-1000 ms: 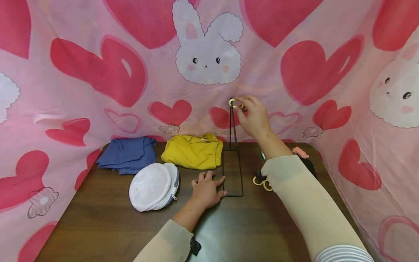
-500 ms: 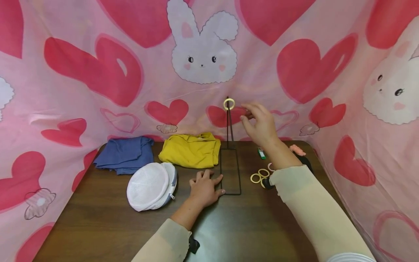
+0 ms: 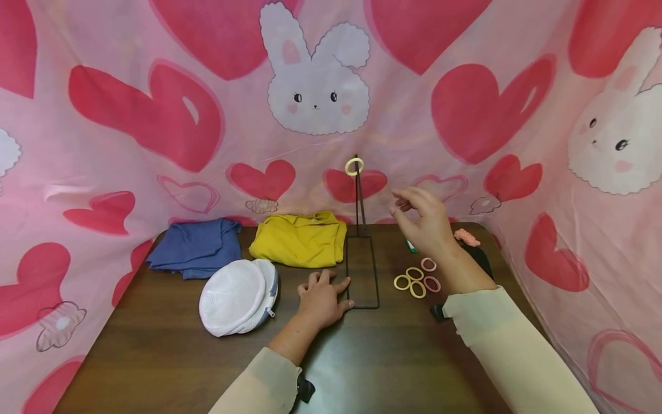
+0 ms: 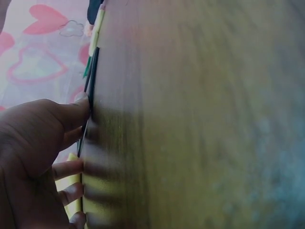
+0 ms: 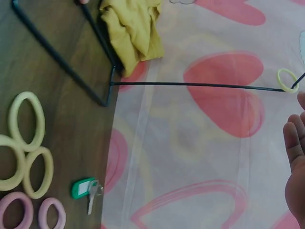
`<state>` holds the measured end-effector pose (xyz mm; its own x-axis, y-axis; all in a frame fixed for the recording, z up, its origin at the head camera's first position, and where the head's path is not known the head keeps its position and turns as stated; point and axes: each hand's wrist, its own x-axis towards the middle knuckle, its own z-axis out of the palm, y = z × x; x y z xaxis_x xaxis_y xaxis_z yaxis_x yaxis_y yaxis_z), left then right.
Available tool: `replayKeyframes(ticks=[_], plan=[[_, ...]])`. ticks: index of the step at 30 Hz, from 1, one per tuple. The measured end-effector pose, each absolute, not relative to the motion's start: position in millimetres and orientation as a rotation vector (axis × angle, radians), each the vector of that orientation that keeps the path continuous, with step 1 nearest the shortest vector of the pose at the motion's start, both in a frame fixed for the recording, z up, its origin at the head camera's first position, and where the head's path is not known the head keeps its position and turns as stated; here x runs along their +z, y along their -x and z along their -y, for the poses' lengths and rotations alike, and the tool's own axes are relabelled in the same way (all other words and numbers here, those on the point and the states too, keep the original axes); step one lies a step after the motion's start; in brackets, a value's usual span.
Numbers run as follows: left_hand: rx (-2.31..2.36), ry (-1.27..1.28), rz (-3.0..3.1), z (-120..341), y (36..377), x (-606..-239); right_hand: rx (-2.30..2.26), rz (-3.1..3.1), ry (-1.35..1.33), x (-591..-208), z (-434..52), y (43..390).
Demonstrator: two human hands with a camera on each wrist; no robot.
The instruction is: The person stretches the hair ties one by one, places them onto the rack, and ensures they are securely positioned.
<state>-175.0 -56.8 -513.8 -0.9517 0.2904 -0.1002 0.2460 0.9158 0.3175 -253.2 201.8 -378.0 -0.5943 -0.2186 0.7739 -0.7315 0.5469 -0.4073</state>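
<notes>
A thin black wire stand [image 3: 377,276] with a flat rectangular base rises to a hook near the back of the table. On that hook hangs a pale yellow ring [image 3: 346,167]. My left hand [image 3: 322,300] lies on the table, its thumb and index finger touching the left side of the base; the left wrist view shows the fingers [image 4: 69,169] spread along it. To the right of the stand, my right hand [image 3: 426,221] hovers above the table, fingers loosely bent and holding nothing. Several yellow rings [image 5: 14,121] and two pink rings [image 5: 45,214] lie below it.
A folded blue cloth [image 3: 196,247] and a folded yellow cloth [image 3: 297,241] lie along the back edge. A round white mesh bag [image 3: 233,299] sits at the left. A key with a green tag [image 5: 82,188] and a peach scrunchie [image 3: 467,237] are at the right.
My right hand has let go of the yellow ring, which now hangs on the hook, and has moved down and right. The left hand stays at the base.
</notes>
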Motion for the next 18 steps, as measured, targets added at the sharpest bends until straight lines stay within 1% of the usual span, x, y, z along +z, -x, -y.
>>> replayKeyframes(ticks=[11,18], plan=[[0.462,-0.417,-2.944,57.1,173.7,-515.1,0.961,2.200,-0.750,-410.4,-227.5,222.6],[0.464,-0.414,-2.943,56.0,174.9,-516.2,0.952,2.255,-0.716,-438.2,-247.3,212.7]])
